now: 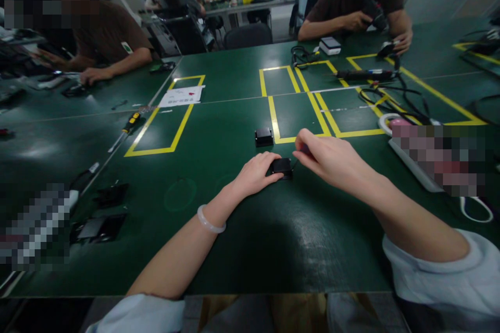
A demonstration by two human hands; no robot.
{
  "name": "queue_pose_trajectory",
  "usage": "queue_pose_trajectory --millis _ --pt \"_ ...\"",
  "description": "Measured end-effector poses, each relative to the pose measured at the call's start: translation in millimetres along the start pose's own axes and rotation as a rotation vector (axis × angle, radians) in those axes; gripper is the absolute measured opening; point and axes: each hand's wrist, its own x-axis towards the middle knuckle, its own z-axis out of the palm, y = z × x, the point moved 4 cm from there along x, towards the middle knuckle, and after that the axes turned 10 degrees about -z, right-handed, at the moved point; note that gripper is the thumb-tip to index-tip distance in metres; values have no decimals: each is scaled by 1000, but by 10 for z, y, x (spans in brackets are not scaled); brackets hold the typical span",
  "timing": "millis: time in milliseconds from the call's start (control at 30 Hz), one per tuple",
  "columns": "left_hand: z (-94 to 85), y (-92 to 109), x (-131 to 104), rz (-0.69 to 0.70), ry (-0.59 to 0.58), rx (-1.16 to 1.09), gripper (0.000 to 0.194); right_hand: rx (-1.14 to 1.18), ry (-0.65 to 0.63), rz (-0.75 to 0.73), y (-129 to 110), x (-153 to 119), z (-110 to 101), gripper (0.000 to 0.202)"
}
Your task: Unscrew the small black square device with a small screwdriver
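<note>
My left hand [258, 173] grips a small black rectangular box [282, 166] by its left end, thumb at the near side and fingers at the far side. The box rests on the green table [234, 250]. Just right of it, my right hand [326, 156] is closed around a small screwdriver [296, 163]. Its dark handle is mostly hidden in the fist, and a thin shaft points down toward the box's right edge; whether the tip touches is unclear. A second small black box [263, 137] stands slightly beyond my left hand.
Yellow tape rectangles [273, 119] mark the table. A yellow-black screwdriver [132, 122] and dark flat parts [99, 227] lie left; a paper sheet [182, 95] lies farther back. At right are a pixelated phone-like object [414, 164] and black cables [406, 99]. Co-workers sit across.
</note>
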Motion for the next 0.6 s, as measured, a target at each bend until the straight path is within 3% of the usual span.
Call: queue_pose_trajectory --millis 333,600 --pt "-2 4 -9 -2 2 -1 38 -47 12 12 -31 64 61 25" --pt "-8 9 -4 -2 2 -9 36 -56 88 -13 -7 33 93 19"
